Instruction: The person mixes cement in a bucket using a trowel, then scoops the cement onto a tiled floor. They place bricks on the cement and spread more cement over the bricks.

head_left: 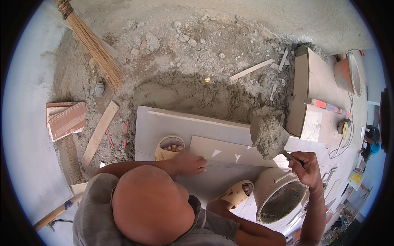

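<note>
At the right, my right hand (305, 167) is closed around the handle of a trowel (289, 156). A thick heap of wet grey mortar (267, 137) covers its blade, which is tilted above the right end of the tiles. Below it stands a bucket (269, 184) with mortar inside, its mouth turned toward me. My left hand (189, 164) hovers empty, fingers loosely bent, beside my slippered foot (168, 148). Under both hands lies a large grey tile (143, 127), with a paler board (221, 149) on it. Wet mortar (193, 94) spreads beyond the tile's far edge.
A straw broom (92, 45) leans at the upper left. Stacked brown tiles (67, 119), a wooden strip (100, 133) and red sticks (126, 134) lie at left. Boxes (316, 86), a red level (324, 106) and an orange bucket (347, 74) stand right. Rubble (152, 41) covers the far ground.
</note>
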Available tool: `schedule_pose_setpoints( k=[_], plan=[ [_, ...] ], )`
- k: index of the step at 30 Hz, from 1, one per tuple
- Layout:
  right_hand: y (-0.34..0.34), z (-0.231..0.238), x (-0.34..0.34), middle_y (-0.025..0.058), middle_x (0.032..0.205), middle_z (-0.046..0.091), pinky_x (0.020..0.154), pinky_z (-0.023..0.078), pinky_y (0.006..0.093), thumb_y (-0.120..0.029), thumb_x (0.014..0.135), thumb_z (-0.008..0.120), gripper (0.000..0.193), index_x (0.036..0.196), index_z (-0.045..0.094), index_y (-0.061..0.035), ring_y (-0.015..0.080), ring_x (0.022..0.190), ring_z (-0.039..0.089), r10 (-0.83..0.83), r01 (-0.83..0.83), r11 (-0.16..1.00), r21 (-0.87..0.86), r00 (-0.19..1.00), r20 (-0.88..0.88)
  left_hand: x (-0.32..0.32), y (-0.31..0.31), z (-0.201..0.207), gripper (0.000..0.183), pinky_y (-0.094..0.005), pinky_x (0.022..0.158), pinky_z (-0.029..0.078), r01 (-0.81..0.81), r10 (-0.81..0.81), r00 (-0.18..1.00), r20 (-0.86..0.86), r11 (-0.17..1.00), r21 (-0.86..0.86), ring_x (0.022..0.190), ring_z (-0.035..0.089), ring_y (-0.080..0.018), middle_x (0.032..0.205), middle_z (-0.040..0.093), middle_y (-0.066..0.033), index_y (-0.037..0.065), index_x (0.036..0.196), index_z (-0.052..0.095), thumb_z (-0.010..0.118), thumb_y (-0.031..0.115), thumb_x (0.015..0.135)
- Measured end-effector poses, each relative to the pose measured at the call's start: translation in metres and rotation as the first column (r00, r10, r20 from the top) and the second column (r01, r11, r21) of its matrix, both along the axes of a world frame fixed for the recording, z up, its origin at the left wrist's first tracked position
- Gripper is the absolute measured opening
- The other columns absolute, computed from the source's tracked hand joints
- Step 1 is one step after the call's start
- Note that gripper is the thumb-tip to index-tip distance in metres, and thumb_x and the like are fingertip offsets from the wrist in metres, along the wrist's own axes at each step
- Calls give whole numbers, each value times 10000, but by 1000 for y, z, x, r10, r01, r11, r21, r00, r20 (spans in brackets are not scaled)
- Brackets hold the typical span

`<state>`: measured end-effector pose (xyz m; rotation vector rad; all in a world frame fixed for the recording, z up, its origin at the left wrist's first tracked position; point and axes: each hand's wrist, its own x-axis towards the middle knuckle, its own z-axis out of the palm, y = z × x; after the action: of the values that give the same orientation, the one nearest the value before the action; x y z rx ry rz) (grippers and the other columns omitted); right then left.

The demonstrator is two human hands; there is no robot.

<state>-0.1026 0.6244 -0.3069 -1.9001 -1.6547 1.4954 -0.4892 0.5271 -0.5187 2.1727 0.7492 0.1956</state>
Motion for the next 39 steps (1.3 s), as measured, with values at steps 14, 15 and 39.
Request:
schedule_pose_setpoints(
  k=[14,15,39],
  plan=[
    [103,-151,-209,183,870,651,726,562,476,-217,906,632,191,938,631,-29,371,818,687,488,-668,722,181,677,551,0,8,-8,313,-467,681,553,-22,24,1000,5,968,-249,740,680,-345,886,643,-131,63,949,576,527,372,970],
    [110,-146,-213,186,869,655,733,560,481,-224,911,620,198,938,630,-28,374,824,687,497,-664,719,205,697,516,1,9,-9,316,-468,681,553,-34,35,999,0,962,-271,741,680,-346,887,642,-132,63,947,575,525,374,972],
    [130,-67,-118,195,830,682,756,519,507,-279,868,644,262,816,684,-25,414,824,661,544,-671,736,-93,504,671,1,16,6,327,-462,627,539,-85,87,996,1,969,-230,705,680,-337,836,655,-127,54,978,609,595,380,948]
  ],
)
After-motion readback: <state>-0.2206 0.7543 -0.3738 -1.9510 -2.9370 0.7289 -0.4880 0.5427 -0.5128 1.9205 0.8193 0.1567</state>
